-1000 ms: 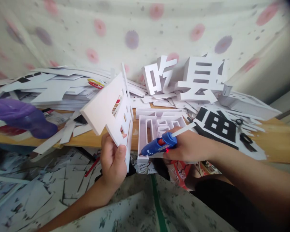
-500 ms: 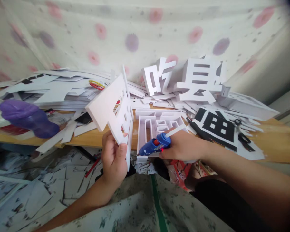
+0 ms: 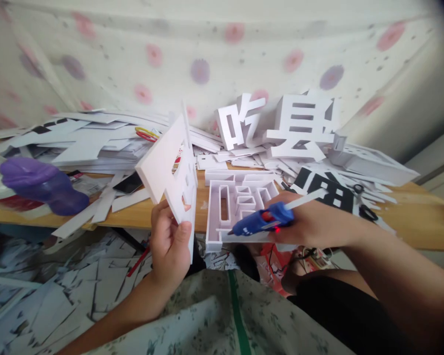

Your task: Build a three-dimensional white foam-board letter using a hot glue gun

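My left hand (image 3: pixel 171 239) grips a white foam board panel (image 3: pixel 170 170) with cut-out openings, held upright on edge. My right hand (image 3: pixel 313 222) is wrapped round a blue glue gun (image 3: pixel 261 220) with a white glue stick poking out of its back and a red light showing. The gun's tip points left, at the lower front wall of a white walled foam letter (image 3: pixel 215 212) lying at the table's front edge. That letter has several raised inner frames; my right hand hides part of its right side.
Finished white letters (image 3: pixel 301 123) stand at the back. White board offcuts (image 3: pixel 85 143) are piled at left, beside a purple bottle (image 3: pixel 44 185). Scissors (image 3: pixel 366 212) and a black-and-white stencil sheet (image 3: pixel 327 190) lie at right. Scraps cover the floor (image 3: pixel 70 296).
The glue gun in my right hand has moved right along the letter's front wall. The panel in my left hand has turned slightly. The view has shifted a little.
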Demonstrator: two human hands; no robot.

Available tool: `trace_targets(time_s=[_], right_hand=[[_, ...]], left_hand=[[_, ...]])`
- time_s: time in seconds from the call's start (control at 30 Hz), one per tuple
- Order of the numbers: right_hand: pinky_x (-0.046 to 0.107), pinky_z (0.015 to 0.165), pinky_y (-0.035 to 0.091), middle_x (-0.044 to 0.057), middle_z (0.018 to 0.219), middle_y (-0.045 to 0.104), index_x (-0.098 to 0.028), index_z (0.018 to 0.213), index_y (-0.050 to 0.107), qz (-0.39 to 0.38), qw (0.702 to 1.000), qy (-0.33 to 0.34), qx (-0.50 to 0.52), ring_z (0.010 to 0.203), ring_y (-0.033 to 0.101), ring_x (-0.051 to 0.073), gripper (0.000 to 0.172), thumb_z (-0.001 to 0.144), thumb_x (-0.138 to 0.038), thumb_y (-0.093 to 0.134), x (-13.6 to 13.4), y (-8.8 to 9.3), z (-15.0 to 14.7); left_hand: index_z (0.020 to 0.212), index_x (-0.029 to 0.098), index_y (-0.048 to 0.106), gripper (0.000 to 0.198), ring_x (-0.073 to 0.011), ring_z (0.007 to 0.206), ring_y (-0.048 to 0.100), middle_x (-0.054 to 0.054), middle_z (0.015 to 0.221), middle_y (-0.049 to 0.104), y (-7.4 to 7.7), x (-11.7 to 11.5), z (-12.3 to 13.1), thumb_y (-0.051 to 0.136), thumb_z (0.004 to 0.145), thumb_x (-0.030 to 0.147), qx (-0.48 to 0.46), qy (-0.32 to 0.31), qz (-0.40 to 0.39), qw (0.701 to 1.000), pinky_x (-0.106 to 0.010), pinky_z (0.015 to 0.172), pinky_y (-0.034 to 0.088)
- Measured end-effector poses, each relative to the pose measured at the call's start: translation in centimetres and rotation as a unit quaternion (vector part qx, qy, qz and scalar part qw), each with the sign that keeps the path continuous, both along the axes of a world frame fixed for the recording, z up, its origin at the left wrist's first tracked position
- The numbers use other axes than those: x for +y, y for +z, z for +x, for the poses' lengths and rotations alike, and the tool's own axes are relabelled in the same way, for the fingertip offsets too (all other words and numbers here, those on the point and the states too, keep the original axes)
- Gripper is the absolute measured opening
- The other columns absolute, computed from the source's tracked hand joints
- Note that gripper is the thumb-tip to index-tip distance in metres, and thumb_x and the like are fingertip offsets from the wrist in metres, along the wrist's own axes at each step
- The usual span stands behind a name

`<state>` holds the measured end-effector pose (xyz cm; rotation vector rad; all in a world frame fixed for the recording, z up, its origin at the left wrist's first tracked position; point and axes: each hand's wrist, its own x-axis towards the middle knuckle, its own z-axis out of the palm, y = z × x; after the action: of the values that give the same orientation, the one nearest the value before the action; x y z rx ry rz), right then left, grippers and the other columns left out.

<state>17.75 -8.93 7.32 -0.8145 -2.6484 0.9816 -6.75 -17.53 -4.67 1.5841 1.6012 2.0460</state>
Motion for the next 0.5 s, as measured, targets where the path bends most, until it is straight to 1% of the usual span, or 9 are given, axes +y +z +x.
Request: trace_targets(time_s=[0.03,0.1,0.13,0.2,0.27,0.37,0.43,0.5], right_hand=[[0.025,0.057,0.05,-0.002,0.079,0.07,-0.023,0.088,0.072,-0.008,0.999,-0.007,0.031,0.066,0.063,0.017,0.017,0.074,-0.016,0.065,0.3,0.2,1.5],[0.028,0.057,0.053,0.0,0.079,0.071,-0.025,0.093,0.073,-0.019,0.996,-0.047,0.073,0.066,0.065,0.018,0.017,0.077,-0.024,0.068,1.1,0.3,5.1],[0.028,0.056,0.053,0.001,0.074,0.071,-0.025,0.089,0.074,-0.018,0.991,-0.092,0.097,0.063,0.065,0.018,0.013,0.077,-0.027,0.07,1.5,0.1,7.1],[0.03,0.058,0.055,0.003,0.075,0.072,-0.025,0.086,0.075,-0.033,0.969,-0.184,0.164,0.066,0.067,0.02,0.011,0.076,-0.03,0.073,2.1,-0.8,11.1],[0.033,0.059,0.055,0.007,0.078,0.073,-0.023,0.083,0.075,-0.044,0.919,-0.276,0.277,0.07,0.068,0.023,0.018,0.071,-0.036,0.077,2.3,-2.2,14.7],[0.033,0.051,0.051,0.006,0.063,0.068,-0.023,0.083,0.073,-0.079,0.832,-0.362,0.413,0.056,0.064,0.02,0.024,0.07,-0.044,0.074,2.0,-4.6,18.5],[0.032,0.05,0.05,0.002,0.053,0.061,-0.023,0.082,0.07,-0.081,0.789,-0.407,0.453,0.047,0.057,0.017,0.026,0.07,-0.046,0.072,2.0,-6.3,20.0],[0.03,0.049,0.048,-0.001,0.05,0.056,-0.022,0.081,0.068,-0.063,0.762,-0.452,0.46,0.043,0.051,0.014,0.028,0.069,-0.046,0.073,2.4,-8.0,21.2]], left_hand=[[0.108,0.024,0.061,0.028,-0.0264,0.118,0.053,-0.008,0.119,0.055,0.3,-0.1,0.0,0.05,0.091,0.044,0.006,0.001,0.004,1.0,-0.045,0.106,0.041],[0.108,0.025,0.06,0.025,-0.0255,0.117,0.053,-0.007,0.117,0.054,1.0,-0.2,-0.1,0.051,0.091,0.042,0.033,0.011,0.01,0.999,-0.044,0.106,0.041],[0.107,0.025,0.06,0.023,-0.0251,0.117,0.052,-0.006,0.116,0.053,1.3,-0.3,-0.1,0.053,0.09,0.04,0.056,0.019,0.008,0.998,-0.043,0.105,0.042],[0.105,0.025,0.059,0.02,-0.0253,0.118,0.051,-0.006,0.117,0.051,2.1,-0.3,-0.2,0.055,0.089,0.035,0.11,0.026,0.001,0.994,-0.043,0.105,0.042],[0.104,0.025,0.058,0.018,-0.0268,0.121,0.049,-0.007,0.118,0.049,2.9,-0.1,-0.1,0.058,0.087,0.031,0.184,0.025,-0.008,0.983,-0.045,0.105,0.041],[0.101,0.023,0.057,0.018,-0.0298,0.12,0.048,-0.008,0.113,0.046,4.1,0.6,0.7,0.062,0.084,0.028,0.329,0.02,-0.021,0.944,-0.049,0.104,0.04],[0.098,0.022,0.059,0.018,-0.0318,0.117,0.048,-0.008,0.108,0.045,5.0,1.4,1.5,0.063,0.083,0.031,0.407,0.009,-0.023,0.913,-0.05,0.1,0.042],[0.094,0.021,0.061,0.018,-0.0334,0.115,0.049,-0.009,0.105,0.046,5.9,2.2,2.3,0.062,0.083,0.036,0.458,-0.015,-0.037,0.888,-0.05,0.097,0.043]])
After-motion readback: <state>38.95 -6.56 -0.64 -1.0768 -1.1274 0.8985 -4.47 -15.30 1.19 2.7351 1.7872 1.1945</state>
